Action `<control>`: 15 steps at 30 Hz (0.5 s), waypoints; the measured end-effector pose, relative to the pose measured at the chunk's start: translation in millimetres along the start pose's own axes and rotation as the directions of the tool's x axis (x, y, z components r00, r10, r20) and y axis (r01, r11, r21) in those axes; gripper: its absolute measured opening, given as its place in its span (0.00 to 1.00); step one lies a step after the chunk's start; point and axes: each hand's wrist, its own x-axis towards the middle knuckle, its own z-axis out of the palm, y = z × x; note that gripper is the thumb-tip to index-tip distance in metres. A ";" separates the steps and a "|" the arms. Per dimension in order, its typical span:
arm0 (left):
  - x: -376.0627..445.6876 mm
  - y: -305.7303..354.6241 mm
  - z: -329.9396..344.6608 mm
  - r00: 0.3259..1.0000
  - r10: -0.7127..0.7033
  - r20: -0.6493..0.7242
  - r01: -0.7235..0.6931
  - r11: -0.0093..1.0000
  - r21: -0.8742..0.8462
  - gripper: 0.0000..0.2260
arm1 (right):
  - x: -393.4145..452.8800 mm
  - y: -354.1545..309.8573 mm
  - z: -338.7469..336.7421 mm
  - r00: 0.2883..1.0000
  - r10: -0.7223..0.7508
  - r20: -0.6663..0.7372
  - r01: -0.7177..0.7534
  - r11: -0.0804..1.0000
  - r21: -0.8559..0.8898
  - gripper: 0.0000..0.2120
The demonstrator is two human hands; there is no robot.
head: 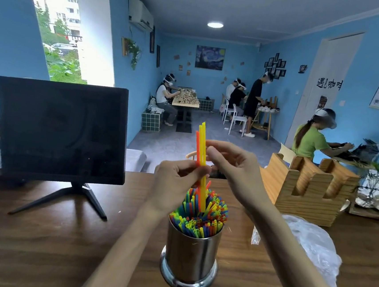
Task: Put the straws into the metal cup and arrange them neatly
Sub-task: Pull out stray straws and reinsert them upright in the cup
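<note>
Blue café room, wooden counter (59,235): the cup (191,257) stands near, packed with straws. Left hand (175,181) pinches three upright straws (201,149) directly above it, long axis vertical; right hand (233,163) fingers pinch their upper part

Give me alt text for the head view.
Both hands, left and right, pinch a few yellow and orange straws upright over a metal cup packed with coloured straws, on a wooden table beside a dark monitor.
</note>
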 end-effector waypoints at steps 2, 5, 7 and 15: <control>-1.3 1.3 0.5 1.000 -0.005 0.010 0.005 1.000 -0.006 0.03 | 4.3 -6.5 -0.1 0.999 -0.025 -0.023 0.025 1.000 -0.006 0.07; -3.0 3.2 -1.5 0.999 0.001 0.045 -0.002 1.000 0.018 0.03 | 7.1 -5.6 -1.9 1.000 0.005 0.016 -0.004 0.998 -0.061 0.04; -3.9 3.4 -2.2 0.999 -0.010 0.032 0.009 1.000 0.008 0.03 | 7.4 -2.7 -2.7 1.000 -0.008 0.011 0.009 0.995 -0.097 0.02; -2.6 1.2 -3.8 0.970 -0.179 -0.166 0.163 0.981 -0.108 0.07 | 0.6 -6.1 -6.7 0.994 0.083 0.067 -0.093 0.983 0.160 0.08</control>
